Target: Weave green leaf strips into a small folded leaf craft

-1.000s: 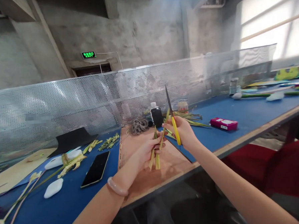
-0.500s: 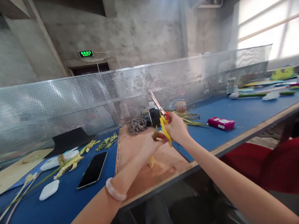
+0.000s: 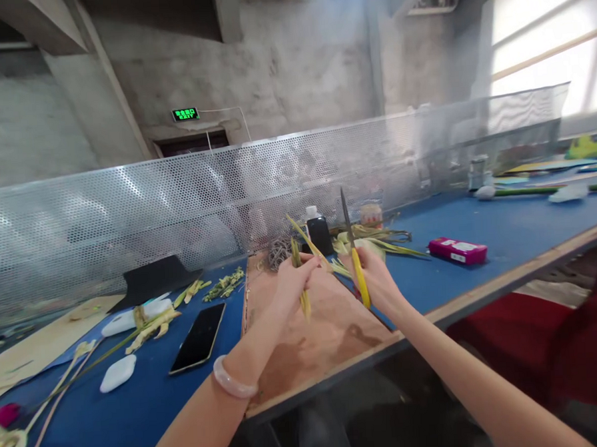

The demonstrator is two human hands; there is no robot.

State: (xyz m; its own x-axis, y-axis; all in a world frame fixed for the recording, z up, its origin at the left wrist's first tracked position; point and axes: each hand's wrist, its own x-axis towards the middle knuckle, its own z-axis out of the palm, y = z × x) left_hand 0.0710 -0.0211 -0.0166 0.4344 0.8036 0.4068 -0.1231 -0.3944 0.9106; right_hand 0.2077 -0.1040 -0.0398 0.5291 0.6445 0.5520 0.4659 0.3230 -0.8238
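Observation:
My left hand (image 3: 297, 277) is closed on some narrow yellow-green leaf strips (image 3: 305, 306), above a brown wooden board (image 3: 325, 342). One pale strip slants up and left from near its fingertips. To its right, my right hand (image 3: 374, 276) grips a pair of scissors (image 3: 360, 273) with yellow handles, the blades pointing up. The scissors are apart from the strips. A white bangle (image 3: 231, 380) circles my left wrist. Behind my hands are a coil of grey cord (image 3: 279, 252), a black bottle with a white cap (image 3: 319, 230) and a bundle of dry leaves (image 3: 374, 236).
A black phone (image 3: 198, 339), a white mouse-shaped object (image 3: 118, 374) and plant scraps (image 3: 224, 283) lie on the blue table to the left. A magenta box (image 3: 457, 250) lies to the right. A perforated metal screen (image 3: 187, 202) runs along the back. A red chair (image 3: 525, 345) stands at the right.
My right hand has moved right and down with the scissors, away from the strips. A pale strip now shows standing out from my left hand. The view has shifted slightly.

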